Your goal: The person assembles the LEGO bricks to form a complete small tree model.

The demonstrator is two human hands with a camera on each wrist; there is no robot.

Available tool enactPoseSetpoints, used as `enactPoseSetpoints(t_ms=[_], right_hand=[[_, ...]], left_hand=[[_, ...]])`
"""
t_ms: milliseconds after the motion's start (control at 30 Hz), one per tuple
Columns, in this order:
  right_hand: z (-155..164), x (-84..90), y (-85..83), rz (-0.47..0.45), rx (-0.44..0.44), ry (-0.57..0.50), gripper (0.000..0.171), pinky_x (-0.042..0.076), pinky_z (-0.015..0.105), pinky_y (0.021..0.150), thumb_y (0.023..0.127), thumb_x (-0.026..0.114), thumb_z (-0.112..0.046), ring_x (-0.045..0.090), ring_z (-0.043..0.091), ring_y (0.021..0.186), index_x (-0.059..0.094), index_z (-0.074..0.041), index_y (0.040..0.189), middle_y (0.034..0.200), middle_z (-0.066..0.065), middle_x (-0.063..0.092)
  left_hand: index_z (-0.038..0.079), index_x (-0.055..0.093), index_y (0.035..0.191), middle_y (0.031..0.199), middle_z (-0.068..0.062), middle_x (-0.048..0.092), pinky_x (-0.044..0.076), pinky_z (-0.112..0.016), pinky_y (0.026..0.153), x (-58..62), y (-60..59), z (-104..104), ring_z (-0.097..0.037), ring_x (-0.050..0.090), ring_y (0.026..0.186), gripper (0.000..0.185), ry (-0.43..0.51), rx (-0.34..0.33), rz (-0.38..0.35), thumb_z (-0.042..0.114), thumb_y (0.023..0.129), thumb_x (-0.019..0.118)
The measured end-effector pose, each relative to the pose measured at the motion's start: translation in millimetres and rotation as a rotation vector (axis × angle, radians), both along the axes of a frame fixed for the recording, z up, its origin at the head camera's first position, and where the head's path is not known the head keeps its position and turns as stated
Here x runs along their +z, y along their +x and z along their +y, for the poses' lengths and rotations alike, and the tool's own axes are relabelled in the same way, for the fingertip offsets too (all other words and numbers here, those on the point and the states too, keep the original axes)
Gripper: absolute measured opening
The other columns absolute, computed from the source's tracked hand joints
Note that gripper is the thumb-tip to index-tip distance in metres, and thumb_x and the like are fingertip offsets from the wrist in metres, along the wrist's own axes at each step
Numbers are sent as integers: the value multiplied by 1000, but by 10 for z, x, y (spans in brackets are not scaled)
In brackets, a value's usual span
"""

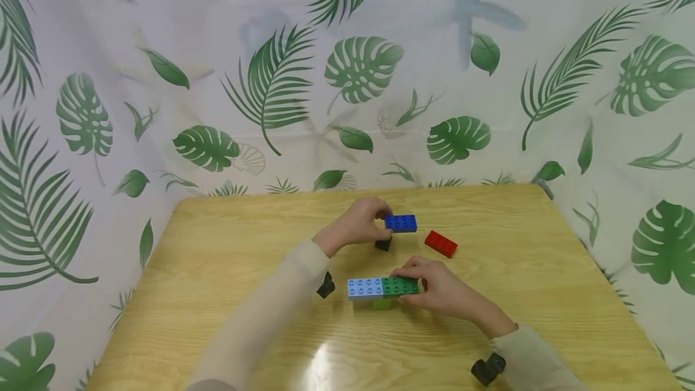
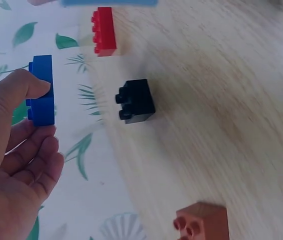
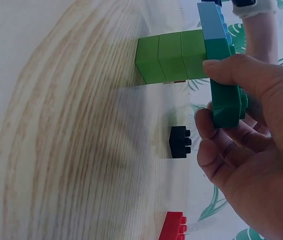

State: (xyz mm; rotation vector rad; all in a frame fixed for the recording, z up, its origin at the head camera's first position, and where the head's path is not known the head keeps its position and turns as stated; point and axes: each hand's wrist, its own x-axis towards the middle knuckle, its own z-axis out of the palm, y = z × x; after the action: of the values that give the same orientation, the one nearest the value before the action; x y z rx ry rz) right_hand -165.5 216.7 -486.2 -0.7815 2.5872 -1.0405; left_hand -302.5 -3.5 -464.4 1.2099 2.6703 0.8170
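Brick structure (image 3: 171, 57) stands upright on the wooden table (image 1: 543, 270): three light-green blocks (image 1: 382, 304) stacked, with a light-blue brick (image 1: 365, 288) and a green brick (image 1: 400, 285) end to end across the top. That much looks done. The right hand (image 1: 434, 288) pinches the green brick; the left hand (image 1: 361, 222) pinches a blue brick (image 1: 400, 223), raised and not yet joined. Also loose, perhaps left to add: a red brick (image 1: 441, 244), then a smaller black brick (image 2: 137, 101) and a brown brick (image 2: 205, 222), partly out of view.
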Motion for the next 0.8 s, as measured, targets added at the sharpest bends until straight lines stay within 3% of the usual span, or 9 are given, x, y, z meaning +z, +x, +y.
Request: enactPoseSetpoints(t_ms=[200,500,800], right_hand=[[-12,18,0,-6,-8,-9,44,47,21,65,92,83,-23,56,18,82,73,-12,133,115,4,67],[-21,44,-4,1,-23,5,42,47,21,69,92,83,-26,53,8,89,74,-14,131,116,1,67],[-15,9,-13,56,-38,-14,38,49,25,75,93,82,-22,55,10,95,72,-13,128,118,4,69]], left_hand=[[1,72,121,116,-13,74,57,-39,95,116,141,-192,-29,69,107,36,38,-13,-5,19,91,80],[3,72,118,112,-11,73,56,-39,92,159,270,-474,-32,68,105,35,42,14,-27,20,89,82],[4,73,117,110,-8,74,57,-36,90,187,407,-640,-23,68,100,32,35,19,-34,20,90,80]])
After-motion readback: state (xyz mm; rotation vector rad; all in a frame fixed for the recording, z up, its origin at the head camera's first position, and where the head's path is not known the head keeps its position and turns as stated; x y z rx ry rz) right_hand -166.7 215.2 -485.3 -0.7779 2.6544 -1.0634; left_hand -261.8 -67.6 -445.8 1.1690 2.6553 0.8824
